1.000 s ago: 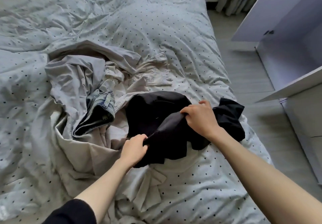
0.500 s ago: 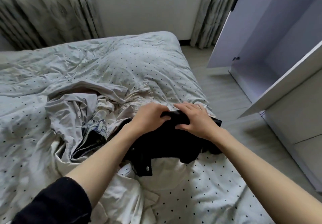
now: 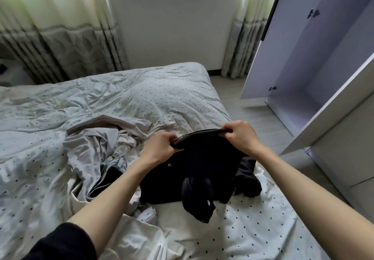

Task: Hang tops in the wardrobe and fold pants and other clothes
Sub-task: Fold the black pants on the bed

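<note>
Black garment [image 3: 202,170] held above the bed [image 3: 141,97] by its upper edge. Left hand [image 3: 159,148] grip closed round the left end; right hand [image 3: 240,136] grip closed round the right end. Lower fabric rests on the bed. Wardrobe [image 3: 303,67] stands open at right.

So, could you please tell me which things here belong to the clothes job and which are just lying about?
Job: black garment held by left hand and right hand; grey clothes; jeans; open wardrobe.
Lying about: curtains, dotted duvet.
</note>
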